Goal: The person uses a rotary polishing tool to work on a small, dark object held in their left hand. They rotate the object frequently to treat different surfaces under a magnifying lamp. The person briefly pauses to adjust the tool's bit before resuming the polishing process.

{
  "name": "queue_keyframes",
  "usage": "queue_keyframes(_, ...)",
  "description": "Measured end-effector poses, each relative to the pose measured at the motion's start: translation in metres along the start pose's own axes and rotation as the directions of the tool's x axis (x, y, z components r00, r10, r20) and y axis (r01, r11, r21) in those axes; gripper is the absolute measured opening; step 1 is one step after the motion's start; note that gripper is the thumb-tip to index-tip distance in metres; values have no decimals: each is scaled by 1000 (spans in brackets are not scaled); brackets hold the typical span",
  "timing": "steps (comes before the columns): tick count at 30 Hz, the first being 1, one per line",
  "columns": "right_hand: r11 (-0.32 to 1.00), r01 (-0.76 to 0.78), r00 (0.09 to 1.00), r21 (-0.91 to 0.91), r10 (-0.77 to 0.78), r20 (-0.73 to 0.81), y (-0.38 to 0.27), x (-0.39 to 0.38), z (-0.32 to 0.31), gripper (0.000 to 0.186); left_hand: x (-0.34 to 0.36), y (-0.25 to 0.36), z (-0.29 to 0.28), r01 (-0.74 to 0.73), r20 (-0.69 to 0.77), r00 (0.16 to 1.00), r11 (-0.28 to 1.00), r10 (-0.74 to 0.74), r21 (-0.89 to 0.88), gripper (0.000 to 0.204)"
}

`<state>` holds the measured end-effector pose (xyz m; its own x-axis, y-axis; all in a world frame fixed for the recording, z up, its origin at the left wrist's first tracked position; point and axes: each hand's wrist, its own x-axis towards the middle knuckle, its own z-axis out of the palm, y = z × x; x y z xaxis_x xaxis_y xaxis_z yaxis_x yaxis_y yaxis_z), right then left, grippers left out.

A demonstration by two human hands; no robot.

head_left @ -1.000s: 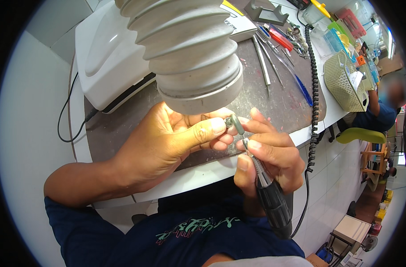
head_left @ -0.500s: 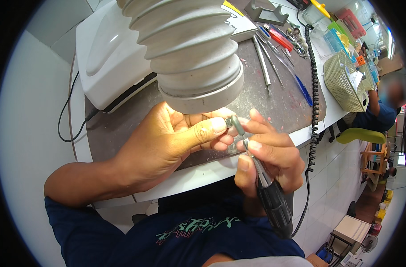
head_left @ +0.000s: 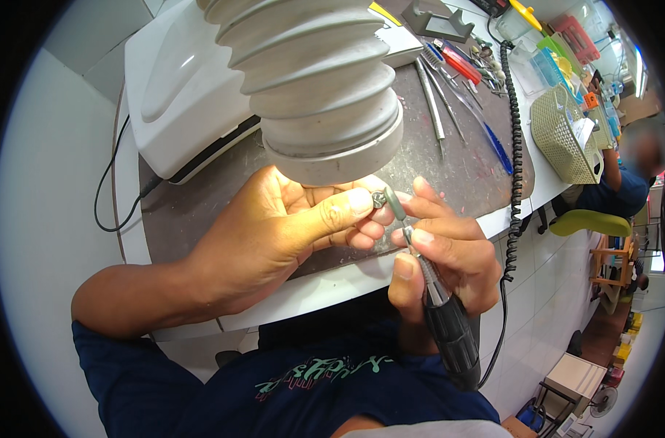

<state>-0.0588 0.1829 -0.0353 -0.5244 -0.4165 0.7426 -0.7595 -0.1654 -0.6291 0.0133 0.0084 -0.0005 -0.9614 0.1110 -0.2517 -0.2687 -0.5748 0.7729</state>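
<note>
Between the thumb and fingers of my left hand [head_left: 274,223] is a small, shiny metal piece [head_left: 379,199], shaped much like a dental crown. My right hand [head_left: 453,259] grips a black and silver rotary handpiece [head_left: 449,328] like a pen, near its tip. A green cylindrical grinding bit [head_left: 395,203] sticks out of the handpiece, right beside the metal piece; whether they touch I cannot tell. Both hands are held close together over the front of the bench, under the mouth of a white ribbed suction hose [head_left: 332,146].
A white machine [head_left: 179,87] stands on the brown bench mat [head_left: 194,226] at left. Thin metal tools [head_left: 431,102], a blue-handled tool [head_left: 497,150] and a red-handled one [head_left: 460,66] lie at back right, by a coiled black cord [head_left: 516,124]. A woven basket [head_left: 558,139] and a seated person are farther right.
The handpiece and my right hand have shifted slightly right. The metal piece has turned, showing more of its face. My left hand has barely moved.
</note>
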Motion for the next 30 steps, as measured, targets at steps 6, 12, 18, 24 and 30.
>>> queue_keyframes(6, 1000, -13, 999, 18, 14, -50, 3, -2, 0, 22, 0, 1, 2, -4, 0, 1000, 1000, 4, -10, 24)
queue_keyframes(12, 1000, 5, 1000, 2, -5, -23, 1, 0, -1, 22, 1, 2, 2, 0, 3, 1000, 1000, 0, 10, 23)
queue_keyframes(18, 1000, 4, 1000, -6, -4, 8, 1, 2, -3, 24, 1, 1, 2, 6, -16, 1000, 1000, -6, -3, 22)
queue_keyframes(24, 1000, 5, 1000, -4, -5, 25, -1, 2, -3, 23, 1, 1, 4, 7, -33, 999, 1000, -7, 11, 21)
queue_keyframes(30, 1000, -20, 999, 5, 20, -44, 1, -2, -1, 23, 2, 1, 3, 0, -16, 1000, 1000, 0, 12, 21)
